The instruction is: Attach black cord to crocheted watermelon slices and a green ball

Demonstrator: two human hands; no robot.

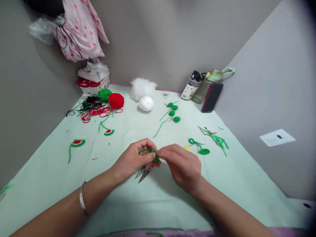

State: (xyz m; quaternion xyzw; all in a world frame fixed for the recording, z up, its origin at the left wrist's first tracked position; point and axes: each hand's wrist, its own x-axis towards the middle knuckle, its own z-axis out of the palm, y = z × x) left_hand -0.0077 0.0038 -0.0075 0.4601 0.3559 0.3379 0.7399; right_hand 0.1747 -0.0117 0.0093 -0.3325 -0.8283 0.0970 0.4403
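Over the pale green tablecloth (111, 200) we have our right hand (184, 166), its fingertips bunched, though we cannot tell what they grip, and our left hand (135, 155), closed in a pinch. Below the left fingers we see snips (145, 174), blades parted; smaller is the green crochet piece (156, 159), pinched by our left thumb beside the right fingertips.
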